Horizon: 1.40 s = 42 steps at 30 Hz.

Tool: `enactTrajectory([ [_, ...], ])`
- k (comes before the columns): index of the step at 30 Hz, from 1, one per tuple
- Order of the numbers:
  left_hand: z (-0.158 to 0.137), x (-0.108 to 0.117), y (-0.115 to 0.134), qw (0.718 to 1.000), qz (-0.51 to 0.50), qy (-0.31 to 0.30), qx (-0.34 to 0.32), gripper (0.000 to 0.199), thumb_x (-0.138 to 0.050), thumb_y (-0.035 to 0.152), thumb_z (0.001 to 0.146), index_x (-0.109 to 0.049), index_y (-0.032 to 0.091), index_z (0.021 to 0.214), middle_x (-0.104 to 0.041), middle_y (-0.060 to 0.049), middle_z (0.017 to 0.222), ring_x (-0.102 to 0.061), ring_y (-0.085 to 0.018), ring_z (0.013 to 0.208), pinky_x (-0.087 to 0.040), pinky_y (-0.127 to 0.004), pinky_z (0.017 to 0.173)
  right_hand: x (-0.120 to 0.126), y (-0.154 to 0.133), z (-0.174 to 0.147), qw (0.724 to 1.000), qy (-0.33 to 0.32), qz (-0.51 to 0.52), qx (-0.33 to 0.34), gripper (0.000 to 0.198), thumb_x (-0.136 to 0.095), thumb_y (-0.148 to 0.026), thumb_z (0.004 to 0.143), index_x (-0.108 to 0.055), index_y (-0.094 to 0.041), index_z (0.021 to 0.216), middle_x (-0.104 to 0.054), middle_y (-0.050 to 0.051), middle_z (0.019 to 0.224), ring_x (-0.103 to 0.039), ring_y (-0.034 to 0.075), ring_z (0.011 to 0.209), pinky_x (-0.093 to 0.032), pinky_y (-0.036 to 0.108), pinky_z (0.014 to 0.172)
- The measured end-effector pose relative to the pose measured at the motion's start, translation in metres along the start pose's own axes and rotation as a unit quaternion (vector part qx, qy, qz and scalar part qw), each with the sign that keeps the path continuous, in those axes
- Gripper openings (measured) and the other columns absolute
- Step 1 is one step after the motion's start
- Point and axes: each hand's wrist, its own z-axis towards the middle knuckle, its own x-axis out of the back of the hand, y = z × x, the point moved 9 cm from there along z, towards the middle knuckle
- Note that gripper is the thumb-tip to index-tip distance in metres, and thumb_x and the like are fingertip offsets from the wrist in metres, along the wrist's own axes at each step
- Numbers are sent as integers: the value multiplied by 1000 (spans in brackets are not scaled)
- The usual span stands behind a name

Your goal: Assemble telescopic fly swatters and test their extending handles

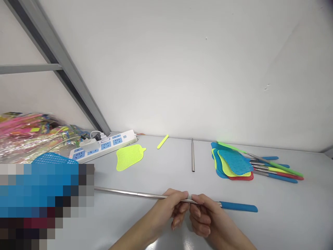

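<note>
Both of my hands grip the metal telescopic shaft of a fly swatter [239, 207], which lies almost level over the tabletop with its blue handle to the right. My left hand [170, 208] pinches the shaft near its middle, thumb on top. Close beside it, my right hand [204, 216] has its fingers curled round the shaft just left of the handle. The shaft runs left into a pixelated patch, where a blue mesh head [54, 158] shows at the upper edge. Whether the two join is hidden.
Fly swatters [234, 163] lie piled at the right. Along the back are a metal tube [193, 156], a yellow handle piece [163, 141], a loose yellow mesh head [130, 158] and a white power strip [123, 136]. Plastic-wrapped colourful items [33, 135] sit far left, near a grey frame [70, 76].
</note>
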Motion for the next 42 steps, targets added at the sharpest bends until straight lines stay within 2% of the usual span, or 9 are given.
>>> enactTrajectory([
  [5,-5,0,2,999,-44,9,22,32,-41,39,76,-35,19,52,-28,8,38,-20,-5,33,-20,-21,37,0,-8,-5,1000,3,-4,2,34,-45,-34,76,-43,-15,48,-15,-10,37,-16,4,33,-11,21,39],
  [13,-10,2,9,998,-50,7,47,29,-42,36,78,-35,18,55,-28,9,40,-21,-5,34,-20,-20,38,-1,-18,-11,1000,18,-15,-6,30,-50,-34,73,-46,-13,51,-15,-10,37,-15,3,32,-10,21,38],
  [25,-12,11,20,999,-30,-13,20,35,-41,35,79,-33,18,50,-22,10,39,-15,-4,34,-17,-20,36,10,-30,-17,999,30,-12,1,31,-53,-33,71,-45,-13,49,-14,-11,35,-13,2,31,-9,19,36],
  [42,-23,28,34,1000,-11,6,4,35,-43,34,79,-32,18,50,-23,9,36,-16,-5,34,-16,-21,38,18,-42,-24,1000,24,-4,18,31,-50,-29,74,-44,-14,47,-15,-10,37,-15,3,31,-11,20,36],
])
